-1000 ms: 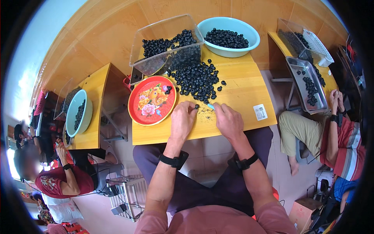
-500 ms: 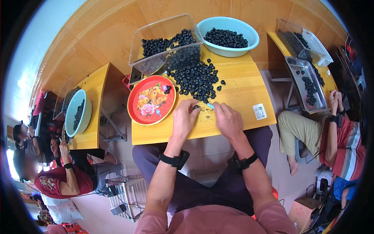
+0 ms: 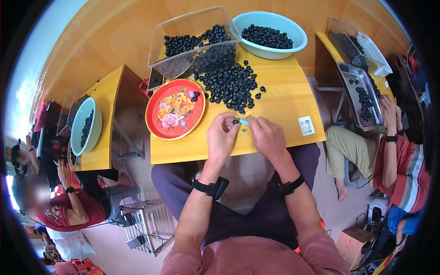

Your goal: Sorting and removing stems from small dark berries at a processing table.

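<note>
**Work at a yellow table (image 3: 288, 91)**

A clear bin (image 3: 176, 68) and a pale blue basin (image 3: 275, 52), both holding dark round pieces (image 3: 178, 45), fill the upper middle of the frame. Left of centre lies a red tray (image 3: 196, 114), beside a loose pile (image 3: 229, 86). At centre, the right hand (image 3: 267, 137) grips a light-blue tool (image 3: 244, 122); just beside its tip, the left hand (image 3: 221, 138) pinches one dark piece (image 3: 236, 121).

I'm watching through one head-worn fisheye, facing steeply down past the forearms (image 3: 195, 220), left hand (image 3: 220, 137) and right hand (image 3: 267, 140) close at mid-frame, work table (image 3: 284, 91) beyond, side tables (image 3: 103, 147) farther out, edges bending toward rim
</note>
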`<state>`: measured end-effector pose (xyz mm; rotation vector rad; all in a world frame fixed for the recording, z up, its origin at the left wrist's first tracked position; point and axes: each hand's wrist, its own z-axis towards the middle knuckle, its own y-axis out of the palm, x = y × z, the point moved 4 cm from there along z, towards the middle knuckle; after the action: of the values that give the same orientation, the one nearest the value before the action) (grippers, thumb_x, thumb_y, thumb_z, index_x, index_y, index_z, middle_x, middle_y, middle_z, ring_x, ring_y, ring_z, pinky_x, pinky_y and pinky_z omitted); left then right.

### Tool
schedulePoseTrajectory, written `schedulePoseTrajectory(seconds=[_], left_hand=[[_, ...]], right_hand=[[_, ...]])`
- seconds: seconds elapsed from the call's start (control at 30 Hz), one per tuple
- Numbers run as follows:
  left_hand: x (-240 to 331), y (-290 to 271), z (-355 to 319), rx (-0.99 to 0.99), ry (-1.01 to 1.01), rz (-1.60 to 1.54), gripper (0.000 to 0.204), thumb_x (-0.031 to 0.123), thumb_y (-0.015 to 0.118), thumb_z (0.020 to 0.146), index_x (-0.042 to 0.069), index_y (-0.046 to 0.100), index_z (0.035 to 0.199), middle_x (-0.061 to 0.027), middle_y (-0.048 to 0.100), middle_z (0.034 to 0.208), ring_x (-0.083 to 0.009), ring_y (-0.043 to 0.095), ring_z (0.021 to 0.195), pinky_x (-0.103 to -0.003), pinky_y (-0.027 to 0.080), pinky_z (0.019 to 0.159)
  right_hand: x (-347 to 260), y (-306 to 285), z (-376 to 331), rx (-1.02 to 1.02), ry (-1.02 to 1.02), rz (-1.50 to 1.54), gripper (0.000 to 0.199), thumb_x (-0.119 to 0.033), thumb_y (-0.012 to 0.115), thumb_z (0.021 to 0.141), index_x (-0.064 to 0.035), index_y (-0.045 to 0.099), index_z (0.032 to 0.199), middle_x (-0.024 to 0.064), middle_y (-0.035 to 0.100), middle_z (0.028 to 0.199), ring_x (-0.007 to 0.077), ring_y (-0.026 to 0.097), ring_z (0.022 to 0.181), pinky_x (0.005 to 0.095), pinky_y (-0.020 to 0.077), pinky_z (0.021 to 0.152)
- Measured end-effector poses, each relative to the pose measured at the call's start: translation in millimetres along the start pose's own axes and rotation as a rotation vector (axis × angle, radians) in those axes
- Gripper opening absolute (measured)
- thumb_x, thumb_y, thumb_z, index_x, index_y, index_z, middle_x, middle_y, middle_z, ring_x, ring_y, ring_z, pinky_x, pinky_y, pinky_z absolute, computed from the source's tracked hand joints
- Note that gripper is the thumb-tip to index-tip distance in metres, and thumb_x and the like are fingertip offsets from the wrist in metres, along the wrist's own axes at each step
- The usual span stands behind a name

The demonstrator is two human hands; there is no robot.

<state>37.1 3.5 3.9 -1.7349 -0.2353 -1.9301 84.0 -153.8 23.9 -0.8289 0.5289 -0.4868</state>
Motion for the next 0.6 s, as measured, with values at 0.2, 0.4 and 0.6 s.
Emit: schedulePoseTrajectory(seconds=[0.2,0.4,0.6], left_hand=[[1.1,-1.4,0.5,-0.001,0.001,0.053,0.031,-0.004,0.079,0.087,-0.001,0.067,0.116,-0.0031,0.070,0.093,-0.0080,0.065,0.082,-0.024,0.055,0.077],[-2.2,-1.2,0.1,0.006,-0.008,0.022,0.031,-0.004,0.079,0.087,0.000,0.068,0.115,-0.0032,0.071,0.091,-0.0083,0.065,0.081,-0.024,0.055,0.076],[2.4,-3.2,-0.4,0.049,0.100,0.105,0.029,-0.006,0.079,0.085,0.001,0.069,0.112,-0.0067,0.068,0.091,-0.0118,0.066,0.075,-0.027,0.055,0.069]], right_hand=[[-2.1,0.8,-1.2,-0.022,-0.044,0.016,0.024,-0.008,0.065,0.089,-0.0066,0.071,0.112,0.0069,0.057,0.077,0.0246,0.066,0.071,0.0397,0.0541,0.059],[-1.6,1.1,-0.6,-0.031,-0.018,0.010,0.024,-0.008,0.065,0.089,-0.0067,0.071,0.112,0.0071,0.057,0.076,0.0251,0.066,0.071,0.0402,0.0544,0.059],[-1.9,-0.2,-1.1,-0.040,-0.027,0.018,0.025,-0.008,0.064,0.089,-0.0065,0.071,0.113,0.0075,0.059,0.077,0.0255,0.066,0.071,0.0398,0.0551,0.060]])
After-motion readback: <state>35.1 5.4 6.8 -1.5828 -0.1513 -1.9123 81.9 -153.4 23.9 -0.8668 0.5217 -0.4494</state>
